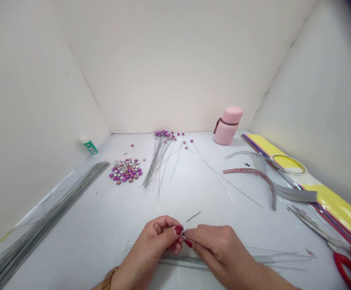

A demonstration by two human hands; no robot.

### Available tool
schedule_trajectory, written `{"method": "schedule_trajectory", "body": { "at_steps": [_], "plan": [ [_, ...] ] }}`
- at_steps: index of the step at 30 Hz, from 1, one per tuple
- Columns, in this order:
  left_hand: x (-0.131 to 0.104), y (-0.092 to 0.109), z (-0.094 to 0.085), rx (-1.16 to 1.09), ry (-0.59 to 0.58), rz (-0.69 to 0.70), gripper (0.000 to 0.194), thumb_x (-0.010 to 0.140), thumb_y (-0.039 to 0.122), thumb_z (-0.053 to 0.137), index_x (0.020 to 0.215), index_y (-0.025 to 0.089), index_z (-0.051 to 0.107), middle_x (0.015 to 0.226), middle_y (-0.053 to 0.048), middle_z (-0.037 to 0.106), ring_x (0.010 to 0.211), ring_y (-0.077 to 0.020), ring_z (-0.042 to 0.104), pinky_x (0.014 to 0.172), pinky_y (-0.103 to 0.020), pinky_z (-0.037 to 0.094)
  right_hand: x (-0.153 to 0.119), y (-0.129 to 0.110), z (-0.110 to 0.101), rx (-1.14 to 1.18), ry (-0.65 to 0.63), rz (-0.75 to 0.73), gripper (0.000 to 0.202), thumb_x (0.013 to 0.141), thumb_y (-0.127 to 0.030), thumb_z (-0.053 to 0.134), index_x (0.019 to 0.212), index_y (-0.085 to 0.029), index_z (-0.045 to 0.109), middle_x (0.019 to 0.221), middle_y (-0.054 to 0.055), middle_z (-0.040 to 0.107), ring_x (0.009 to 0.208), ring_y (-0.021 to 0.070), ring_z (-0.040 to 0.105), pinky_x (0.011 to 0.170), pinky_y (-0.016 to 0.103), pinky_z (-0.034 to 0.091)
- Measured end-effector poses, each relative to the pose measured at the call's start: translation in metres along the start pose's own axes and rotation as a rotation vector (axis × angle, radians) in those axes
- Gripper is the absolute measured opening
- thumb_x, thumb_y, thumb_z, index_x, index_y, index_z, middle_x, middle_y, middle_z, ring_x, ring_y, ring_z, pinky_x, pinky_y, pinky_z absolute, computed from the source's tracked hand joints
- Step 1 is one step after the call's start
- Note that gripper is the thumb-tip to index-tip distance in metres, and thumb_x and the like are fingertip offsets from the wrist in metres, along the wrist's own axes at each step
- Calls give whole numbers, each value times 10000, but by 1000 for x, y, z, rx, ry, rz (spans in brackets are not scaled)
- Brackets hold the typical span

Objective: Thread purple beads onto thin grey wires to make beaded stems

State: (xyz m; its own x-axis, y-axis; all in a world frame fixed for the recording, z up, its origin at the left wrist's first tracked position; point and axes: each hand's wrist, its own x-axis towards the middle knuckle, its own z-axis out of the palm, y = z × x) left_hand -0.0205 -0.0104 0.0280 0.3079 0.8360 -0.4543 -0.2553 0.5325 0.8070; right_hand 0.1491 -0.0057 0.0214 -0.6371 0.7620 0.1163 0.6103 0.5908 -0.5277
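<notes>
My left hand (160,237) is closed in a pinch in front of me, and whatever sits between its thumb and fingertips is too small and hidden to make out. Against it, my right hand (214,245) pinches a thin silvery metal piece (183,237) whose tip points at the left fingertips. Just beyond the fingers lies a nail (193,216). Beneath both hands runs a bundle of thin grey wires (268,258), partly covered by them. Farther off to the left is a pile of purple, pink and silver paper stars (125,170).
Wires tipped with stars (157,161) lie at the back middle. A long wire bundle (45,219) stretches along the left, near a green-and-white tube (90,146). A pink flask (227,127) stands back right. Rightward are paper strips (254,172), a tape roll (304,166), yellow sheets (335,201) and scissors (343,257).
</notes>
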Motion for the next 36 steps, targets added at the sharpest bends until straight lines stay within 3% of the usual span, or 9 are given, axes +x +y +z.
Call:
{"method": "schedule_trajectory", "body": {
  "at_steps": [8, 15, 20, 26, 31, 36],
  "plan": [
    [-1, -3, -5, 294, -63, 161, 193, 768, 297, 527, 871, 141, 573, 677, -10, 575, 621, -115, 510, 610, -226, 407, 0, 2, 3, 10, -38, 29, 252, 871, -181, 330, 714, -207, 526, 596, -31, 534, 527, 89, 494, 514, 181, 334],
    [-6, -1, -8, 586, -73, 284, 219, 826, 320, 416, 754, 152, 536, 660, -15, 550, 635, -131, 491, 595, -225, 388, 0, -2, -1, 222, -53, 82, 234, 885, -192, 330, 813, -231, 549, 710, -41, 579, 628, 86, 511, 590, 174, 348],
    [-9, 1, -6, 618, -99, 306, 215, 837, 322, 388, 740, 164, 497, 648, -7, 521, 628, -128, 471, 587, -215, 374, 2, -5, -5, 297, -88, 92, 259, 873, -189, 333, 656, -198, 473, 577, -65, 432, 532, 74, 403, 517, 161, 308],
    [-13, -2, -4, 821, -29, 404, 192, 840, 273, 371, 720, 182, 490, 636, -11, 518, 596, -131, 461, 559, -206, 346, 3, -6, -8, 319, -105, 126, 264, 822, -132, 367, 565, -189, 375, 552, -67, 302, 509, 74, 321, 485, 165, 269],
    [-16, -6, -3, 967, 34, 466, 175, 833, 249, 377, 704, 192, 481, 648, -13, 527, 591, -131, 467, 576, -205, 339, 2, -4, 0, 270, -98, 139, 294, 855, -201, 343, 566, -189, 392, 533, -62, 348, 499, 76, 364, 481, 167, 279],
    [-12, -9, -3, 795, 63, 362, 194, 836, 286, 367, 721, 190, 491, 621, -6, 521, 579, -135, 473, 551, -206, 360, 2, -3, 5, 134, -43, 120, 262, 878, -222, 312, 669, -201, 467, 563, -50, 481, 499, 84, 435, 494, 169, 311]
  ]
}}
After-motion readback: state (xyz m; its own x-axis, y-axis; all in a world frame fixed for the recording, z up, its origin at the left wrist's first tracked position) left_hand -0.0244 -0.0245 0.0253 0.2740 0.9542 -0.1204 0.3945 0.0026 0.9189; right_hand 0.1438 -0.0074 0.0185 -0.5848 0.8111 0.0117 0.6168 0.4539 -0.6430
